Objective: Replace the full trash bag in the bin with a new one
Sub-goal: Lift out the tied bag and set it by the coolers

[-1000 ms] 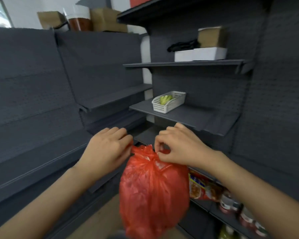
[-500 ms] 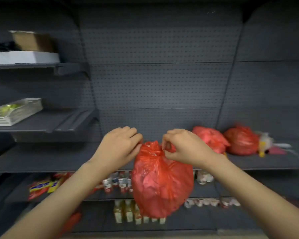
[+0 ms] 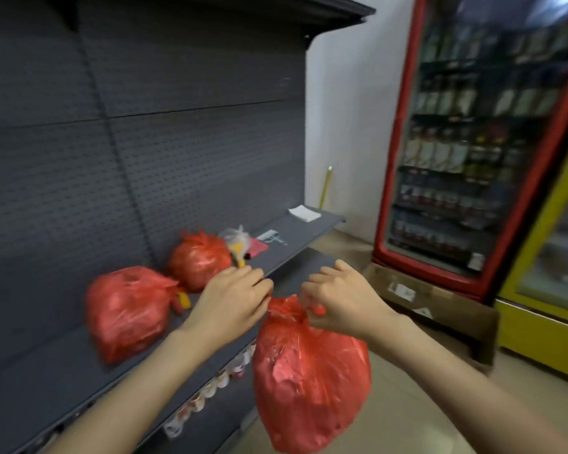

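Since half a second ago the view has swung right: two other tied red bags (image 3: 128,309) on the dark grey shelf (image 3: 295,231) are now seen at the left, and a red-framed drinks cooler (image 3: 479,139) has come into view. The full, crinkled red plastic trash bag (image 3: 309,371) is held in the air beside the shelf edge. Its gathered neck is pinched by the left hand (image 3: 233,303) and the right hand (image 3: 341,303), both clenched. Both forearms are stretched forward, knuckles up.
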The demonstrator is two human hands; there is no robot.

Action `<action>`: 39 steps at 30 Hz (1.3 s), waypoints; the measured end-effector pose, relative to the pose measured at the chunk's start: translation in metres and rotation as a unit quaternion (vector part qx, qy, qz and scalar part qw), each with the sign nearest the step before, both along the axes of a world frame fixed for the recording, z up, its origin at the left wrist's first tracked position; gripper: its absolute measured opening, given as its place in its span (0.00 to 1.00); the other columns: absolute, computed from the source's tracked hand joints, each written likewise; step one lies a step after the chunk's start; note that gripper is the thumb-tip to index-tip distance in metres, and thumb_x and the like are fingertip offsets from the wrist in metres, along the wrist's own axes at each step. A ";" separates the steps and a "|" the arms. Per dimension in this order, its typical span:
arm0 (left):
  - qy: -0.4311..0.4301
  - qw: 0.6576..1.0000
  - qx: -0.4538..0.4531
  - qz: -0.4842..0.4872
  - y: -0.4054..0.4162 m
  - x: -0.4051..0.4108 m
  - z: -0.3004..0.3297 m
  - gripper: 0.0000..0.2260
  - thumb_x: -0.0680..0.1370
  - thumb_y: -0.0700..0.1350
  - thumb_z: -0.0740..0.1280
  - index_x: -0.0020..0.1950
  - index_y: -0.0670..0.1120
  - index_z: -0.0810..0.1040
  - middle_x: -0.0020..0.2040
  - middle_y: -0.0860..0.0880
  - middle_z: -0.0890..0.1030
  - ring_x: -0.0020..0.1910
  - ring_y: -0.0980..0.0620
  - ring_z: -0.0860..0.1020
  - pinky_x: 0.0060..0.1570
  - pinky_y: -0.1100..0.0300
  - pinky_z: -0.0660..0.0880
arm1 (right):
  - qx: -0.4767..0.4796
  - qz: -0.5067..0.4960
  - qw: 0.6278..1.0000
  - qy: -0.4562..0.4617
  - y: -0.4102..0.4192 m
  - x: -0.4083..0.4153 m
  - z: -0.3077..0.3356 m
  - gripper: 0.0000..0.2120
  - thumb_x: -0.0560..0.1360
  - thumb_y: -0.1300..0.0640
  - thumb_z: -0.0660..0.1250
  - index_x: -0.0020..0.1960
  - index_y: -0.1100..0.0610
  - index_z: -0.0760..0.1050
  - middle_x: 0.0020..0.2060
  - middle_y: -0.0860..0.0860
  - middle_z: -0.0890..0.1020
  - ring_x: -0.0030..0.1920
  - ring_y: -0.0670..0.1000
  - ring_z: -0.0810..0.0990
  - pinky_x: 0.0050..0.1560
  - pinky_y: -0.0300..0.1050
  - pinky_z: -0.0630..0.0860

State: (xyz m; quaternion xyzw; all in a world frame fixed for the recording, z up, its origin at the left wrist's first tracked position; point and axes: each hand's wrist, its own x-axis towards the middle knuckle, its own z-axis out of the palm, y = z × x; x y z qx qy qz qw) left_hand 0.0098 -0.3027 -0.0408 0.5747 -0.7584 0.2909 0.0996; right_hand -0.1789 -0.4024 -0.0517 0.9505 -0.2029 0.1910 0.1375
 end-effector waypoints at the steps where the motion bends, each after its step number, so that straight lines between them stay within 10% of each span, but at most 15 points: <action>1: 0.003 1.000 0.003 -0.026 -0.026 -0.012 -0.004 0.07 0.72 0.48 0.61 0.36 0.47 0.75 0.33 0.49 0.74 0.35 0.47 0.75 0.33 0.54 0.69 | 0.005 -0.025 1.000 0.005 -0.017 -0.016 -0.005 0.06 0.58 0.50 0.55 0.30 0.50 0.70 0.26 0.47 0.73 0.30 0.52 0.73 0.35 0.44 0.58; 20: 0.022 0.944 0.097 -0.315 -0.482 -0.170 -0.050 0.10 0.71 0.48 0.57 0.35 0.47 0.75 0.33 0.51 0.76 0.32 0.50 0.75 0.29 0.59 0.70 | 0.049 -0.345 0.937 -0.007 -0.343 -0.191 -0.050 0.08 0.56 0.49 0.70 0.31 0.49 0.74 0.26 0.46 0.76 0.30 0.50 0.75 0.32 0.43 0.66; 39: -0.028 0.958 0.161 -0.235 -0.793 -0.277 -0.109 0.10 0.60 0.44 0.77 0.37 0.46 0.80 0.34 0.49 0.79 0.34 0.48 0.78 0.34 0.58 0.74 | 0.227 -0.477 0.849 0.000 -0.655 -0.276 -0.117 0.10 0.72 0.54 0.61 0.51 0.53 0.76 0.51 0.51 0.80 0.54 0.54 0.77 0.50 0.46 0.65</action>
